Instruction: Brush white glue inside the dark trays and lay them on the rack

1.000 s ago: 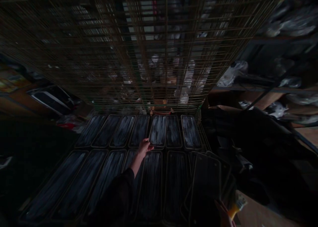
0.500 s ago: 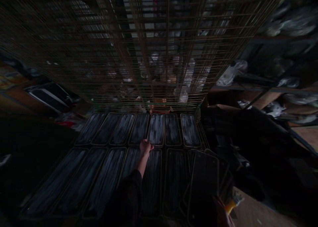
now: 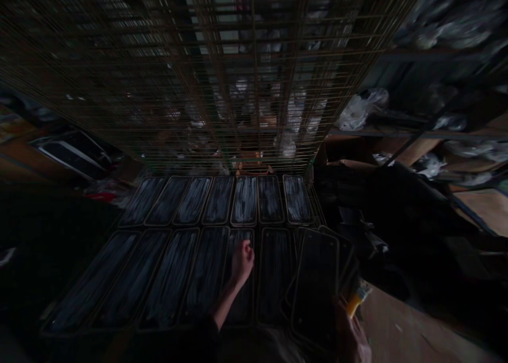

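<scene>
My left hand [image 3: 243,260] is over a dark rectangular panel [image 3: 242,310] in the near row, fingers curled, nothing visible in them. Low on the right, my right hand [image 3: 355,336] grips a brush [image 3: 354,303] with a yellow handle and pale bristles. Beside that hand lies a fanned stack of dark panels [image 3: 316,278] with pale rims. Two rows of similar panels spread to the left, many with whitish streaks, such as a near-row panel [image 3: 170,278] and a far-row panel [image 3: 245,199]. Dim light hides finger detail.
A tall wire rack [image 3: 254,77] rises behind the panels. Shelves with plastic-wrapped items [image 3: 363,109] stand on the right, above a dark draped heap [image 3: 381,204]. A brown board [image 3: 405,326] is at lower right. Boxes and a black framed item [image 3: 75,154] are at left.
My left hand has drawn back from the edge between the rows toward me and slightly right. The whole view has shifted a little. My right hand still holds the brush.
</scene>
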{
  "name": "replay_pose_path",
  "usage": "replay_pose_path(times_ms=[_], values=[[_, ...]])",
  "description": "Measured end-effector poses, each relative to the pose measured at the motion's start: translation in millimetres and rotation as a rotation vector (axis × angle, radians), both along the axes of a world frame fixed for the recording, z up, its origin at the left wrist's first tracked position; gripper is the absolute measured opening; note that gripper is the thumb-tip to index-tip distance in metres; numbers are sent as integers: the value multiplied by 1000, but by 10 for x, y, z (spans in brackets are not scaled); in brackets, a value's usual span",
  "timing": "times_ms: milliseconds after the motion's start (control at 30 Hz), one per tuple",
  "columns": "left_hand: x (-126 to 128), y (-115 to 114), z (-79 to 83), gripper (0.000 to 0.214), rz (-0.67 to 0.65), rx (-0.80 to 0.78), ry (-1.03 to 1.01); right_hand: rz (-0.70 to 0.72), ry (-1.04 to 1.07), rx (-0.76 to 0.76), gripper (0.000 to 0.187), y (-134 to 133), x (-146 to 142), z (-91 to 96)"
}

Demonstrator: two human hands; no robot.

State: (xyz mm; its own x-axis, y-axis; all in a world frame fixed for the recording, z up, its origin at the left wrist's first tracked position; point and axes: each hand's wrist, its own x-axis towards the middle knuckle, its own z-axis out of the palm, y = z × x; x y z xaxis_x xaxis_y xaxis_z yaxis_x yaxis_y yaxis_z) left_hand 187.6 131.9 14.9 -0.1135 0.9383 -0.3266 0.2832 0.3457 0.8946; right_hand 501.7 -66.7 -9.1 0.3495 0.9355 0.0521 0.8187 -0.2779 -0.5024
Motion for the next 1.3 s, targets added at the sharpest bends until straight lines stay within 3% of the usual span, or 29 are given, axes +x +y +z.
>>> replay_pose_path(times_ms=[67,167,300,433,567,700,867,967,1100,1200,1300], values=[[165,-420,-100,18,-180,-83,-75,92,-24,42,52,-62,150,91],[385,-966,-157,28,-396,-274,-145,182,-2,102,51,-99,317,388],[538,-1309,-104,31,-568,-384,-75,173,73,52,48,28,324,836],[629,-1377,-81,33,-631,-443,-50,180,101,111,40,202,265,971],[732,-1415,-100,32,-557,-488,-65,216,66,134,39,404,315,933],[785,-1445,-100,29,-494,-445,13,284,-11,139,38,782,432,940],[797,-1466,-21,23,-521,-417,63,401,-85,129,36,1185,497,912],[822,-1461,23,23,-496,-429,85,437,-128,91,34,1156,464,820],[854,-1461,35,23,-458,-410,92,466,-148,59,33,915,419,729],[863,-1460,22,25,-410,-407,74,451,-127,93,35,849,433,757],[872,-1447,23,26,-420,-407,63,417,-116,109,38,966,465,830]])
